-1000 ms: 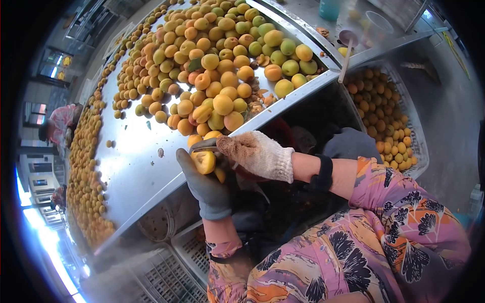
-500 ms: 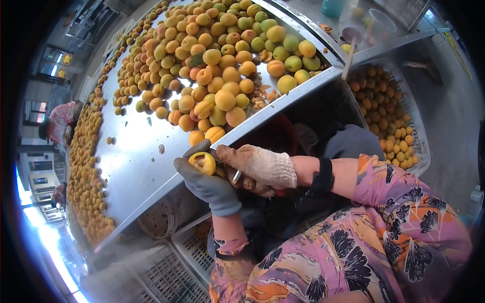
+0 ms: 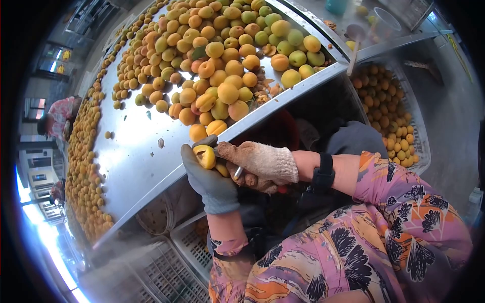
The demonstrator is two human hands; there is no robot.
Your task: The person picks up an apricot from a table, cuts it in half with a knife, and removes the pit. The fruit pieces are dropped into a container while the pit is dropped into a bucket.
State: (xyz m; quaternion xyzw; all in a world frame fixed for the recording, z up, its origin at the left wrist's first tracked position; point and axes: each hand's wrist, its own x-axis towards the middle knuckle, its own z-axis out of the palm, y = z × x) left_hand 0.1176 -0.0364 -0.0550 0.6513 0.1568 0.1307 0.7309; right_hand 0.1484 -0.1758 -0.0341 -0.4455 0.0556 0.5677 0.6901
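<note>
My left hand [image 3: 209, 179], in a grey glove, is closed around a cut apricot [image 3: 205, 156] just off the table's near edge. A dark hollow shows in the apricot's cut face, and another yellow piece [image 3: 222, 168] sits beside it against the fingers. My right hand [image 3: 260, 164], in a stained white knit glove, is closed on a slim tool with a shiny metal end [image 3: 238, 172]. Its thumb side meets the left fingers at the fruit. The rest of the tool is hidden by the gloves.
Many apricots [image 3: 214, 50] are heaped on the metal table [image 3: 136, 161], with scraps near its raised edge. A crate of apricots [image 3: 386, 116] stands at right. Plastic crates [image 3: 166, 267] sit below left. Another person [image 3: 63, 118] is at the far left.
My left hand has tilted more upright, and the cut apricot has turned within its fingers. The right hand stays close against it. The view has shifted slightly.
</note>
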